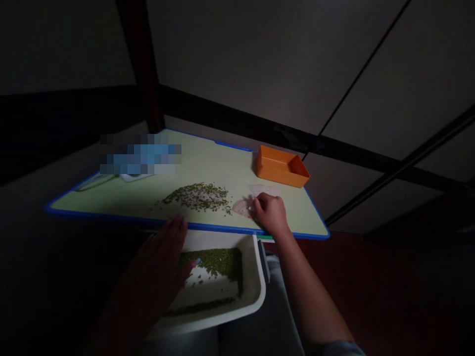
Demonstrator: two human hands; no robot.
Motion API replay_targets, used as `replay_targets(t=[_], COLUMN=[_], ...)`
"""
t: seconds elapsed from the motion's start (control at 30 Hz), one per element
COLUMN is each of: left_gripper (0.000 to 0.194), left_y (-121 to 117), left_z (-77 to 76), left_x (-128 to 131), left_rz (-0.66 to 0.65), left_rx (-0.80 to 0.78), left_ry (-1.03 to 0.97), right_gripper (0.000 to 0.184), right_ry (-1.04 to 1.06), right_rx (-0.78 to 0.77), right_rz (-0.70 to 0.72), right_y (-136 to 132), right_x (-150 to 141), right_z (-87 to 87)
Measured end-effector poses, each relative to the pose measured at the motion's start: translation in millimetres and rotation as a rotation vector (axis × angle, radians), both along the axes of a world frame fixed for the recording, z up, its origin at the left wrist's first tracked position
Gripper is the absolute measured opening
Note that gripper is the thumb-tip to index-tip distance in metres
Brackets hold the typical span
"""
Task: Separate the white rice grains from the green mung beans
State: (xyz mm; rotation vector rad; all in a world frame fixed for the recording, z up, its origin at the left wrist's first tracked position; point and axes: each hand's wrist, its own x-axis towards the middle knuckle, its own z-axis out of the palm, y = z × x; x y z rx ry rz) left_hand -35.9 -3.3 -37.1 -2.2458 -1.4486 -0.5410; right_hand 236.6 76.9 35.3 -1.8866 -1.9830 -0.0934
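Note:
My right hand rests low over the right half of a pale table top, its fingers curled together. Whatever may be in that pinch is too small or hidden to name. Beside the fingertips lies a pinkish, fan-shaped patterned patch; I cannot tell if it is printed or loose. My left hand is stretched out in shadow at the table's near edge, over a white tub, thumb reaching above the tub. Between the hands, on the table, spreads a pile of small green grains. More green grains lie in the tub.
An orange open box stands at the table's back right. A blurred-out blue item sits at the left on something white. The table has a raised blue rim. Pale panels rise behind it. The tub rests near my lap.

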Motion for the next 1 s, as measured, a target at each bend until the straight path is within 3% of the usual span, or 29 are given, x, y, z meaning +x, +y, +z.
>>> replay_targets(t=[0.3, 0.53, 1.0], left_gripper=[0.082, 0.079, 0.082], left_y=[4.6, 1.9, 5.4], left_z=[-8.0, -6.0, -8.3], left_x=[-1.3, -0.2, -0.9], left_rz=[-0.027, -0.021, -0.037], left_rx=[0.026, 0.017, 0.009], left_ry=[-0.045, -0.068, -0.066], right_gripper=[0.035, 0.038, 0.044], right_ry=[-0.039, -0.110, -0.326], right_rx=[-0.015, -0.038, -0.096], right_rz=[-0.013, -0.015, -0.160], right_y=[-1.3, 2.1, 23.8], right_x=[-2.6, -4.1, -13.3], right_z=[2.7, 4.0, 14.4])
